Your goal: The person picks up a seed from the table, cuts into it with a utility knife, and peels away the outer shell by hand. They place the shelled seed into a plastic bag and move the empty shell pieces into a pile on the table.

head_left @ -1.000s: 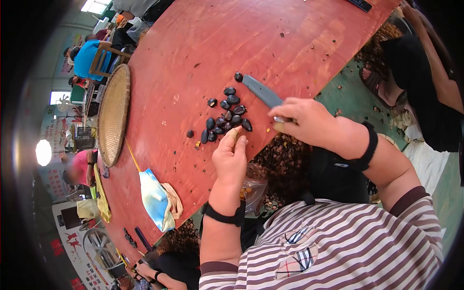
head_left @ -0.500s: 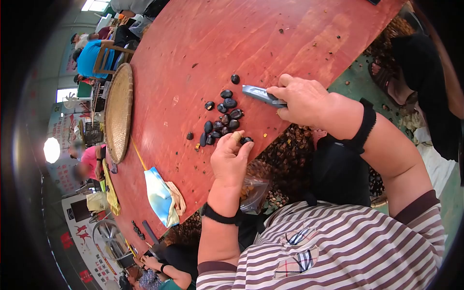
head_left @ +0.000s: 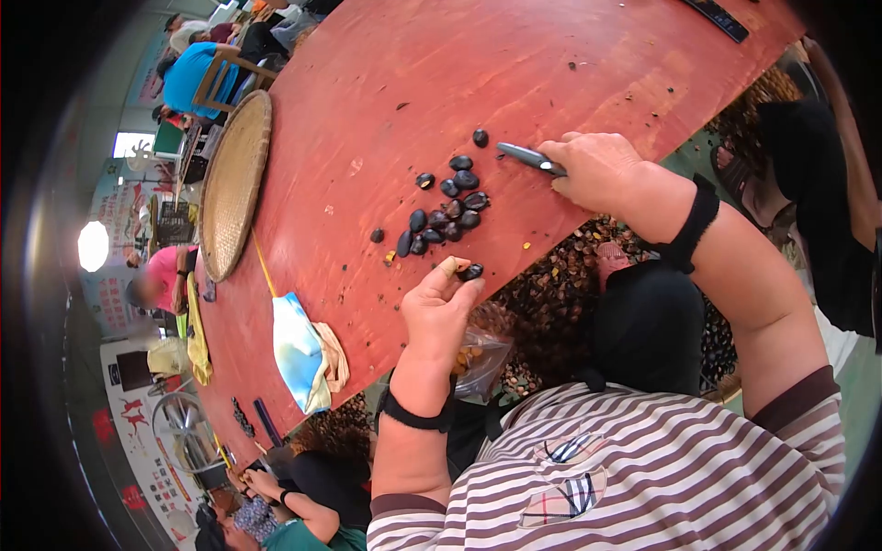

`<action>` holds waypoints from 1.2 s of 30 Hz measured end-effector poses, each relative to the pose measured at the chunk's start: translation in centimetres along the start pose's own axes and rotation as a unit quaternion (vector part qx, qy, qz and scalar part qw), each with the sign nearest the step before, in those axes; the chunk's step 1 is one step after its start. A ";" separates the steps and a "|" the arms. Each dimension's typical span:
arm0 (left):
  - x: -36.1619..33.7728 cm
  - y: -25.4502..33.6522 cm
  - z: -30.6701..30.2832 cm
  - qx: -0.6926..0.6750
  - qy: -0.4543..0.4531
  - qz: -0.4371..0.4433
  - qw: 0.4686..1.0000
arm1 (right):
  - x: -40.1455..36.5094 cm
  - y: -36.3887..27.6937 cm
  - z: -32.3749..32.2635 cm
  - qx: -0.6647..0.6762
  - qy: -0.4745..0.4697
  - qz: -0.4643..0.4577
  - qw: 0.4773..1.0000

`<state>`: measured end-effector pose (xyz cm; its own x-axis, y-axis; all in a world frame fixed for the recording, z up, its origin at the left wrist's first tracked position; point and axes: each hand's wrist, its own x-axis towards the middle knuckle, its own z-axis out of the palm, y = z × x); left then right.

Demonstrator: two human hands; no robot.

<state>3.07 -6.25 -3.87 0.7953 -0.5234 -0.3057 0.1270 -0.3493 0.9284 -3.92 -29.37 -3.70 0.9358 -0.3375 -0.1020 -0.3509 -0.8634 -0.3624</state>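
Note:
My left hand [head_left: 438, 308] rests at the near edge of the red table [head_left: 386, 101], its fingers pinched on a pale peeled kernel [head_left: 452, 266], beside a dark nut [head_left: 470, 272]. Just beyond it lies a cluster of several dark shiny nuts [head_left: 450, 207]. My right hand [head_left: 595, 170] is closed around the handle of a knife [head_left: 528, 157], whose blade points left toward the top of the cluster. Both wrists wear black bands.
A round woven tray [head_left: 232, 182] lies at the table's far left. A blue face mask [head_left: 296, 354] sits near the front edge. A heap of shells [head_left: 560, 275] covers the floor under the table. Other people sit around the table and beyond it.
My right hand has drawn the knife away from my left hand, up and to the right. My left hand has stayed at the table edge, a dark nut now beside its fingers.

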 end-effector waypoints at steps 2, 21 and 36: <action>-0.7 0.2 -0.5 -0.046 -0.001 0.013 0.999 | 0.2 -0.1 -0.1 0.007 -0.015 0.018 1.000; -0.2 -2.1 -4.7 -0.025 -0.002 -0.002 1.000 | -4.9 -7.2 1.3 0.131 -0.112 -0.147 0.974; 0.8 -2.1 -5.0 -0.062 -0.013 -0.054 0.997 | -2.6 -9.4 1.3 0.033 -0.174 -0.174 0.969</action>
<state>6.36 -2.06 -5.03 0.7572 -0.5090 -0.4093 0.2845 -0.3071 0.9082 -3.05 -19.92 -1.20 0.9560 0.1268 -0.2644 -0.0196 -0.8721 -0.4890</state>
